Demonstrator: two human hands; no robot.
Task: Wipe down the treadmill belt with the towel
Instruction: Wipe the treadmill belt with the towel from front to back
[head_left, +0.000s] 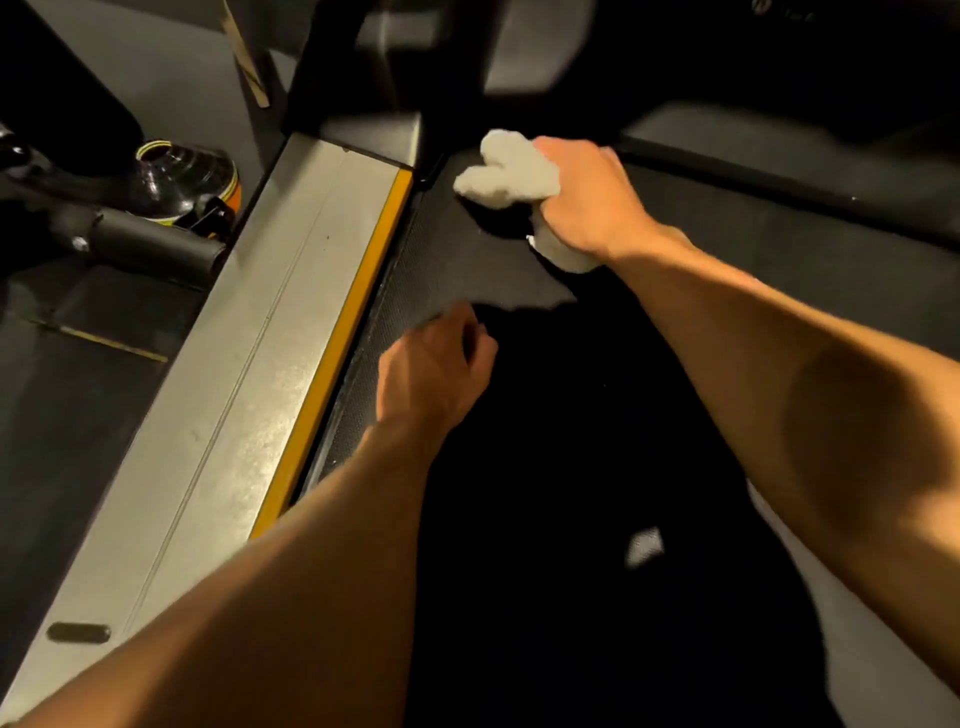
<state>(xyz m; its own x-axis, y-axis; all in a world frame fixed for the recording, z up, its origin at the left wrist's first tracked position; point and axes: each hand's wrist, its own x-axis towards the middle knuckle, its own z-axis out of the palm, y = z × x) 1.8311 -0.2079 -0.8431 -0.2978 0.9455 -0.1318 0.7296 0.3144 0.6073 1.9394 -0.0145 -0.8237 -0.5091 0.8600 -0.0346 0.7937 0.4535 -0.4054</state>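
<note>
Right hand (582, 197) fingers clench towel (506, 171); belt (452, 260) runs lengthwise back from them past the left hand (431, 374), loosely curled, empty.

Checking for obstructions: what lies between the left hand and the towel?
Head view: only bare belt, partly shadowed, separates left hand and towel.

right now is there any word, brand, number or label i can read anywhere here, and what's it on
No text here can be read.
Faint pale mark on the dark treadmill housing, top right: too blurred to read.
Yellow and orange label on the dark bottle beside the side rail: no lettering legible.
On the towel and belt: no print visible.
</note>
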